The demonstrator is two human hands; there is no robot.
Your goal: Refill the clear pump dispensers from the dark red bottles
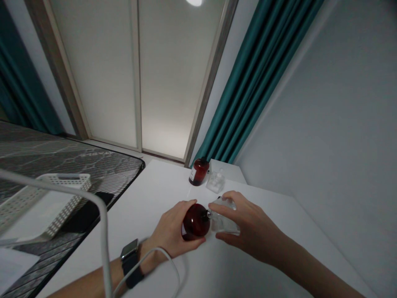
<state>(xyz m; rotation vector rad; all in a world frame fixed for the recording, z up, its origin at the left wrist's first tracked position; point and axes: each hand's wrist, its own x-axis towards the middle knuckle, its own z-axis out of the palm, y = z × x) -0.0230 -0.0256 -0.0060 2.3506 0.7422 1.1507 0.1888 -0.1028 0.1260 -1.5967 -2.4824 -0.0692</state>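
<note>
My left hand (172,229) is wrapped around a dark red-brown bottle (196,223). The bottle is tipped so its dark neck points right. My right hand (252,227) has its fingers closed around a clear, see-through bottle (223,223), which lies tilted just right of the brown one. A small shiny silver piece (209,214) shows where the two necks meet; whether they touch I cannot tell. Beyond my hands, another red-brown bottle (199,173) with a white label and dark top stands on the white table (161,186), beside a second clear container (216,181).
A white box (228,170) sits at the table's far end by the teal curtain (235,111). To the left, a white perforated basket (66,180) lies on a grey patterned surface. A white cable or tube (104,223) crosses the left foreground. The wall borders the table's right.
</note>
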